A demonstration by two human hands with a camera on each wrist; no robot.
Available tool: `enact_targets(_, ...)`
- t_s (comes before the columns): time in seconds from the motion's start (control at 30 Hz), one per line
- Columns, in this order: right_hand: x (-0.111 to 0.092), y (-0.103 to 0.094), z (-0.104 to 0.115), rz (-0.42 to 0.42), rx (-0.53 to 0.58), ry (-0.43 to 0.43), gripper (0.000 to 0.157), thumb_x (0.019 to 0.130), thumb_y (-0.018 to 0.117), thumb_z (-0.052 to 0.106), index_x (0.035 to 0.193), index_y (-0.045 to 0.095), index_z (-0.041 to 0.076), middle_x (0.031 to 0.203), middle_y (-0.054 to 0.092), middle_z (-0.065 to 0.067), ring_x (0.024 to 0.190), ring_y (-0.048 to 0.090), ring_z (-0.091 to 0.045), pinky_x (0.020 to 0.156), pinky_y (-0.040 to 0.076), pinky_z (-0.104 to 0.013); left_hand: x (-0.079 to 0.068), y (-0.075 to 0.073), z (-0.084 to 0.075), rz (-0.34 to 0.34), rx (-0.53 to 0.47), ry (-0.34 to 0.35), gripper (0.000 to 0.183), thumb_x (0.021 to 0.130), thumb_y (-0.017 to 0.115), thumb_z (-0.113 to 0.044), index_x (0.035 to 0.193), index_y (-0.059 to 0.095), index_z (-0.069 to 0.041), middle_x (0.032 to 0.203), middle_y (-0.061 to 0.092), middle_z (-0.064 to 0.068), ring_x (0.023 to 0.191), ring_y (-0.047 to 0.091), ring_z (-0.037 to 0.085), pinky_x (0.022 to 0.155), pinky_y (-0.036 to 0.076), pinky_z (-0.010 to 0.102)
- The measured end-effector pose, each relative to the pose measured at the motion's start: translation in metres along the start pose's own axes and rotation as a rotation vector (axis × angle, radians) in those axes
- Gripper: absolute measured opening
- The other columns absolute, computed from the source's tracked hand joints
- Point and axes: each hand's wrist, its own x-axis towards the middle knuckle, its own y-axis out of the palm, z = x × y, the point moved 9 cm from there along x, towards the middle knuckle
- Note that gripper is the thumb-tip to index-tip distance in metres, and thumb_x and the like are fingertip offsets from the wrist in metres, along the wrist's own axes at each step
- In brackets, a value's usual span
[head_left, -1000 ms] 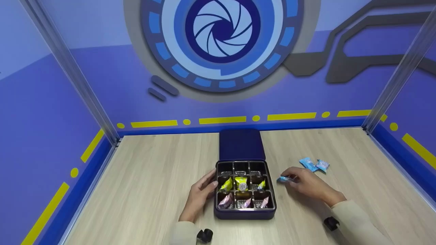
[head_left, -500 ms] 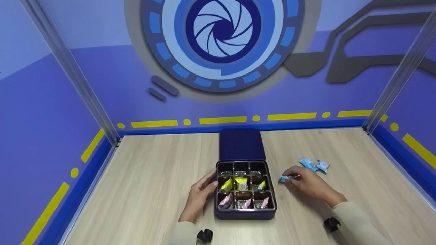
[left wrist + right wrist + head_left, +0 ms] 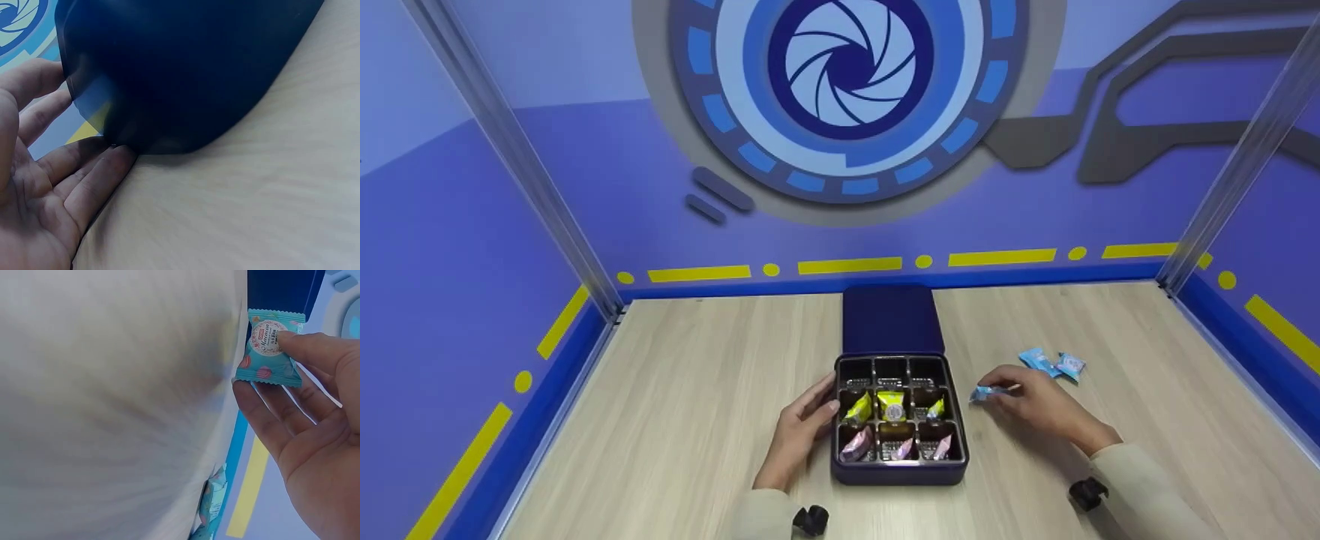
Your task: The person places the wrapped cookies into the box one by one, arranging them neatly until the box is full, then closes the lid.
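A dark blue box (image 3: 900, 474) stands on the table, its black insert split into several compartments. The far row holds nothing; yellow wrapped sweets (image 3: 892, 405) sit in the middle row, pink wrapped sweets (image 3: 856, 445) in the near row. Along the box's left side rests my left hand (image 3: 802, 431), and the left wrist view shows its fairly straight fingers (image 3: 93, 185) against the wall. Right of the box, my right hand (image 3: 1039, 403) pinches a small blue macaron packet (image 3: 268, 354) between thumb and fingers, its round printed label facing the right wrist camera.
Two more blue packets (image 3: 1039, 361) lie on the wooden table (image 3: 697, 390) behind the right hand. The box's lid (image 3: 892, 319) is folded back toward the rear wall (image 3: 840, 240). Printed panels with metal corner posts (image 3: 540, 165) enclose the table at left, right and back.
The right hand and its packet stay beside the box, with only a slight tilt of the packet. The left hand and the box have not moved.
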Motion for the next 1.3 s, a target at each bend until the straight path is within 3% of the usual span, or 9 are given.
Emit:
enact_targets(0.43,0.004,-0.005,0.009,0.008,0.013,-0.007,0.024,0.098,0.072,-0.002,0.113,0.078,0.015,0.114,0.075,0.002,0.109,0.071,-0.026,0.093,0.062,-0.041,-0.001,-0.001,0.000,0.002,0.001,-0.003,0.054,0.106,0.068,-0.018,0.157,0.053,-0.007,0.162,0.047,0.016,0.145,0.049,0.031,0.110,0.051,0.036)
enact_targets(0.73,0.009,-0.012,0.021,-0.022,-0.001,-0.061,0.020,0.098,0.074,-0.001,0.113,0.078,0.012,0.111,0.075,-0.001,0.105,0.072,-0.027,0.089,0.063,-0.044,-0.001,-0.002,0.000,-0.008,0.013,-0.006,0.055,0.105,0.069,-0.019,0.157,0.053,-0.008,0.162,0.047,0.016,0.141,0.053,0.031,0.108,0.053,0.039)
enact_targets(1.3,0.023,-0.025,0.041,-0.060,-0.020,-0.120,0.022,0.096,0.075,-0.004,0.113,0.078,0.010,0.110,0.076,-0.002,0.101,0.074,-0.026,0.086,0.064,-0.039,0.001,-0.002,0.002,0.001,0.001,-0.003,0.056,0.105,0.070,-0.019,0.156,0.053,-0.005,0.161,0.048,0.016,0.144,0.049,0.030,0.110,0.051,0.033)
